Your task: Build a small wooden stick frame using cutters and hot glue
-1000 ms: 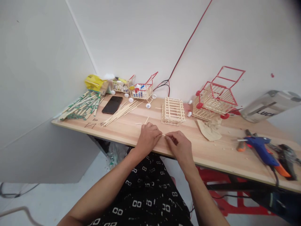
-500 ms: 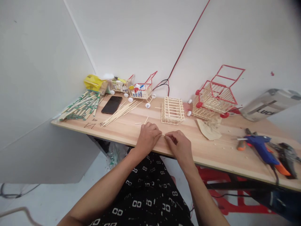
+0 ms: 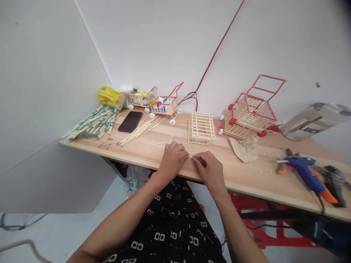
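Observation:
Close to the table's front edge, my left hand [image 3: 173, 157] and my right hand [image 3: 208, 166] pinch a short pale wooden stick [image 3: 190, 156] from its two ends. Only a small piece of the stick shows between the fingertips; the rest is hidden. Just behind my hands stands a box-shaped frame [image 3: 202, 128] built of thin wooden sticks. Two loose short sticks [image 3: 171, 139] lie to the left of it, near my left knuckles.
Long sticks [image 3: 141, 131], a phone [image 3: 130, 121] and wrapped chopsticks [image 3: 94, 122] lie left. Small stick carts [image 3: 165, 106] stand behind. Right are red-trimmed carts [image 3: 251, 111], crumpled paper [image 3: 245, 150], a blue glue gun [image 3: 304, 171] and a leaning bag [image 3: 315, 122].

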{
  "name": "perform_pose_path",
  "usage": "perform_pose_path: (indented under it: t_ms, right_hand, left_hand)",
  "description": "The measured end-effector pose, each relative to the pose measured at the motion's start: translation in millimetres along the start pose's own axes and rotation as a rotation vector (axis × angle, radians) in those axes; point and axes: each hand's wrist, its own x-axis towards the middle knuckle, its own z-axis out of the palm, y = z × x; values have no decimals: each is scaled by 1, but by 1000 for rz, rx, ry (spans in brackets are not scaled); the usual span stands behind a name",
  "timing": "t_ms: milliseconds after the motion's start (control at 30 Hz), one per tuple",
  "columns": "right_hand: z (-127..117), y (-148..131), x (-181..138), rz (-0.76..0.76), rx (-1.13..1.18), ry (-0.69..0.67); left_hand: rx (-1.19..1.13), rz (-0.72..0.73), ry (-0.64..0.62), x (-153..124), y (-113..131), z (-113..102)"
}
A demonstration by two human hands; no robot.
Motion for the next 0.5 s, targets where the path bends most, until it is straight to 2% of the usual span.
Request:
perform_pose_path:
  t_ms: [500]
  right_hand:
    - [0, -1, 0, 7, 17, 2]
  left_hand:
    - [13, 0, -11, 0, 0, 0]
